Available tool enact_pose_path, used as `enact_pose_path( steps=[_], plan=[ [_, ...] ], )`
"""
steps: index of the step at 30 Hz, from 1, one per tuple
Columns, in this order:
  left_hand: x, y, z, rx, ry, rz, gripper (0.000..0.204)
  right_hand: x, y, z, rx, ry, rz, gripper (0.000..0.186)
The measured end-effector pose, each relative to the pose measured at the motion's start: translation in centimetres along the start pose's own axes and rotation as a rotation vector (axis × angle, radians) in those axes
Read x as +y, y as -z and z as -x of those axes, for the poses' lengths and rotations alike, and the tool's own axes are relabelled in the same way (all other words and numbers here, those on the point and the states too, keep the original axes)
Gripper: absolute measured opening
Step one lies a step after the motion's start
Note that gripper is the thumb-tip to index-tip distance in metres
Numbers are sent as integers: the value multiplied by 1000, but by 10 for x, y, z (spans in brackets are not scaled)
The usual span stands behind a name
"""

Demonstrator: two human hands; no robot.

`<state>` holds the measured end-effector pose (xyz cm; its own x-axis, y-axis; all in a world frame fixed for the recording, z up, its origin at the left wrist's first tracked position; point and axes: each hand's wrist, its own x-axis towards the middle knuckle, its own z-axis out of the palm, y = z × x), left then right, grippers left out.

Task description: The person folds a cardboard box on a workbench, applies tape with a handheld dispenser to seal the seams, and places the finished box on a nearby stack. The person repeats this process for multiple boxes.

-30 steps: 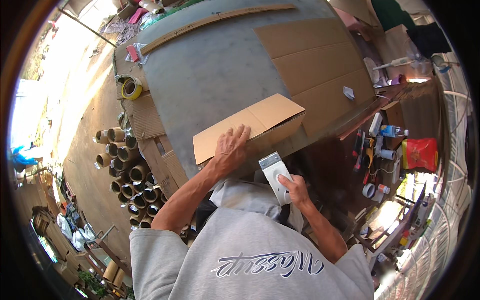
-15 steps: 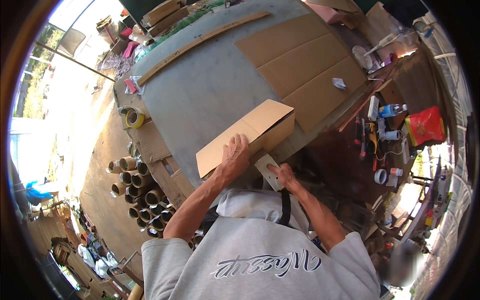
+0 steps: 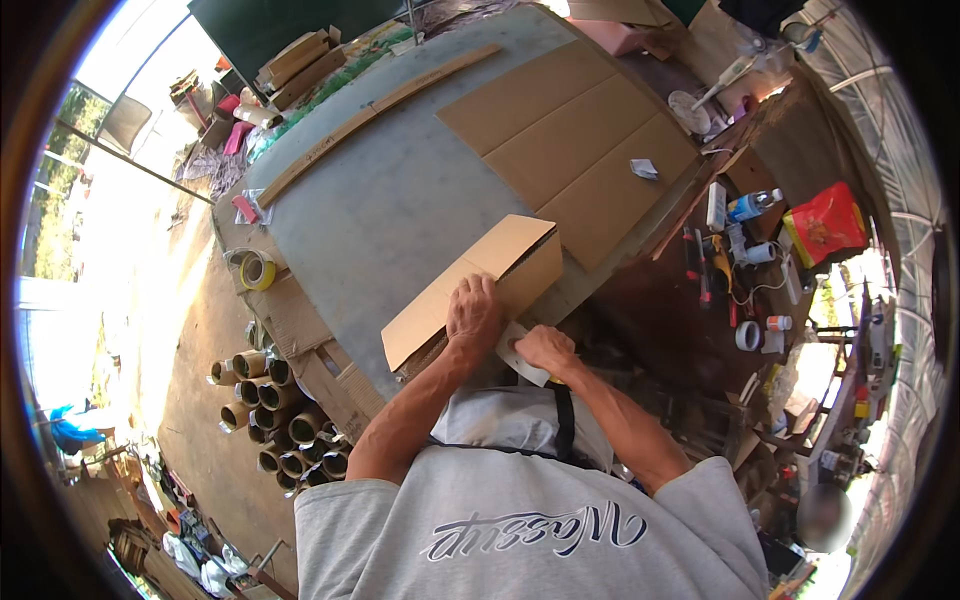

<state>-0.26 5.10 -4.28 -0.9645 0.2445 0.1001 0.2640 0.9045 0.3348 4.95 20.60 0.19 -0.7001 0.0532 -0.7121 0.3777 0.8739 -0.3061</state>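
Note:
A long, brown cardboard box (image 3: 462, 270) lies slantwise on the near part of the grey tabletop, with gaps under its lid at the ends. My left hand (image 3: 473, 312) presses on the lid's near edge, its fingers curled together against the cardboard. Just right of it, my right hand (image 3: 546, 350) is closed around a pale, flat piece (image 3: 515, 358) with a rounded edge. That piece is held against or close to the near side of the box. My fingers cover part of it, so its kind cannot be made out.
Flattened cardboard (image 3: 570, 130) covers the table's right part, with a small white paper (image 3: 644, 169) on it. A long cardboard strip (image 3: 370, 112) lies along the far left. Yellow tape (image 3: 257, 270) and several cardboard tubes (image 3: 285, 400) are left. Tools and a bottle (image 3: 753, 205) stand right.
My left hand has gone from lying flatter on the lid to curled fingers at its near edge. My right hand has closed more tightly around the pale piece, nearer the box.

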Motion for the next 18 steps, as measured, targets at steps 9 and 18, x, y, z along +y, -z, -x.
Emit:
enact_pose_path(
  steps=[9,18],
  plan=[
    [3,21,-15,42,179,230,36,104,-8,36,116,260,-875,52],
    [49,113,-42,-489,284,1360,65,79,81,61,205,629,-785,43]
  ],
)
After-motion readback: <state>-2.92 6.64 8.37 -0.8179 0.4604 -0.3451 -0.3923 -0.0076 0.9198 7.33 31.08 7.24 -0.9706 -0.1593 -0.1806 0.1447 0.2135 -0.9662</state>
